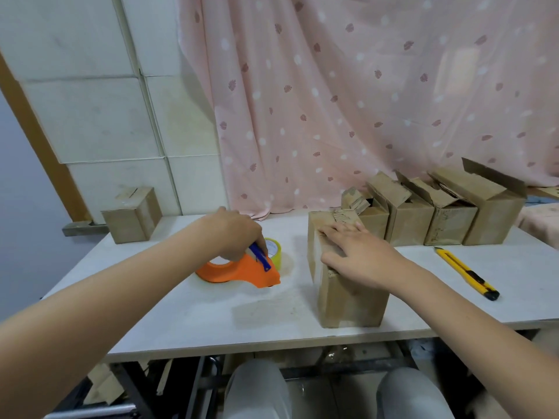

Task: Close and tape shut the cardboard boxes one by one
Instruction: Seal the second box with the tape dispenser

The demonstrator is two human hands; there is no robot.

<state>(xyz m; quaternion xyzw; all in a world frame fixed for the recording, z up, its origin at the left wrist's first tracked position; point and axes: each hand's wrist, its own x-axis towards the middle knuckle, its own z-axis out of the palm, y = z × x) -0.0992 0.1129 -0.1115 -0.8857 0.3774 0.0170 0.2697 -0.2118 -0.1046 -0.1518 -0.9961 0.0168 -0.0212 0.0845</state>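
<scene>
A brown cardboard box [348, 294] stands near the front of the white table [187, 316], its top flaps folded down. My right hand [360, 252] lies flat on the top of this box with straight fingers. To its left an orange tape dispenser [242, 272] with a blue handle and a yellowish tape roll [276, 251] lies on the table. My left hand [236, 234] reaches down onto the dispenser and its fingers curl round the blue handle.
Several open cardboard boxes [447, 213] stand in a row at the back right. A closed box [133, 216] sits at the back left corner. A yellow utility knife [465, 272] lies right of the front box. A pink curtain [363, 95] hangs behind.
</scene>
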